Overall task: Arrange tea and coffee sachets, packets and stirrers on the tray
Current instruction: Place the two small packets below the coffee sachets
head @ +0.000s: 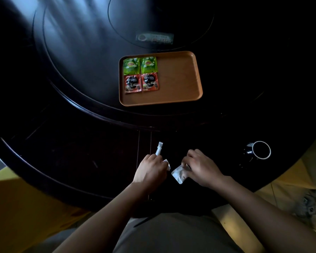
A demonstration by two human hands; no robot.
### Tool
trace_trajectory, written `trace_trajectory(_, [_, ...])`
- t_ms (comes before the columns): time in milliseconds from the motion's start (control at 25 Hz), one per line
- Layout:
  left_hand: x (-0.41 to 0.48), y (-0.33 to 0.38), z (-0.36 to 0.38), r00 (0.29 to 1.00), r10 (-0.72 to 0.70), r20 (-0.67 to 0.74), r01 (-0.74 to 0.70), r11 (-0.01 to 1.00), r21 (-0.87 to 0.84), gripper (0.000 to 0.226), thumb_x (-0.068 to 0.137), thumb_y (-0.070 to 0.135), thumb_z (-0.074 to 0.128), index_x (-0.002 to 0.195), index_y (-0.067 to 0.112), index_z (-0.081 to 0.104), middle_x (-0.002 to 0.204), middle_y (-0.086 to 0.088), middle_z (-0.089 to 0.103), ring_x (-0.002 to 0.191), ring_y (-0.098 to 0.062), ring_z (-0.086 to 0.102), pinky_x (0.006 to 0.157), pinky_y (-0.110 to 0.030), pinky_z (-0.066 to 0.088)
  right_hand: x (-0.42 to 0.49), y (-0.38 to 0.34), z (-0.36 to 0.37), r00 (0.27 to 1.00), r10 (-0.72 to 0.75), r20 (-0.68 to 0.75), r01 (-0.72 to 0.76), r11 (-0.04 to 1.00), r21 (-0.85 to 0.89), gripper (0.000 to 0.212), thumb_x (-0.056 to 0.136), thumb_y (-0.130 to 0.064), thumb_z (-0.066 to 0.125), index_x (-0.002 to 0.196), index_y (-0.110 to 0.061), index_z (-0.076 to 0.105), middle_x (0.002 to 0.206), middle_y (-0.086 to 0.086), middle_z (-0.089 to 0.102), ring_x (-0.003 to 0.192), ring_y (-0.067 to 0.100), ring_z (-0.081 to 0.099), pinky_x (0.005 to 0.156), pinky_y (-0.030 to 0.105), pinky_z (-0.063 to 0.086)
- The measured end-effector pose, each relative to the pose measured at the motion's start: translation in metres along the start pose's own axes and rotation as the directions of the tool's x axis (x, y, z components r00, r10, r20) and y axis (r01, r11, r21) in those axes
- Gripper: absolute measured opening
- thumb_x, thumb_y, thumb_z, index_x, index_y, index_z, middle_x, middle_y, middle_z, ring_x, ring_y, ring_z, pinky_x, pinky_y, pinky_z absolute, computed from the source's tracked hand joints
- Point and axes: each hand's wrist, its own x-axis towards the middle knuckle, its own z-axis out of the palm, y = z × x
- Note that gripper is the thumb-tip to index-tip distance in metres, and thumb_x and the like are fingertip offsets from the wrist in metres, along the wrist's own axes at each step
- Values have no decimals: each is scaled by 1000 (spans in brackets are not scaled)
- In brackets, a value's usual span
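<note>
A brown wooden tray [181, 77] lies on the raised middle of a dark round table. On its left half two green tea sachets [140, 65] sit side by side above two red coffee sachets [141, 83]. Near the table's front edge my left hand [150, 169] is shut on a slim white stick packet [159, 148] that points up and away. My right hand [201, 168] grips a silvery white packet [179, 174] by its right side, just above the table. The two hands are close together but apart.
A black cup with a white rim [261, 150] stands to the right of my right hand. A clear wrapped packet [154, 38] lies on the table beyond the tray. The raised turntable's edge [98, 106] curves in front of the tray.
</note>
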Motion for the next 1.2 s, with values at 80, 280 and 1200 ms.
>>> trace_trajectory(80, [-2,-2,-1,999,-41,-11,40,996,-83,12,78,19,61,78,15,72,68,-3,65,62,-26,61,61,-41,53,-5,2,1,1000,12,-25,-11,999,32,15,85,-30,66,95,-18,63,101,-6,48,93,12,47,67,24,42])
trace_trajectory(280, [-1,12,-29,781,-589,206,514,420,-748,11,91,18,65,92,17,76,79,1,76,72,-13,73,65,-30,58,-5,1,5,948,279,-150,-221,922,318,24,79,-4,66,97,-17,57,93,-3,54,79,12,56,62,16,43])
trace_trajectory(1200, [25,-37,-98,642,-647,410,205,-371,-906,10,94,5,58,93,1,68,77,-11,74,67,-23,73,52,-27,56,45,-26,-87,808,465,-361,-54,669,741,17,78,-8,71,76,-24,72,72,-2,72,66,13,68,67,34,58])
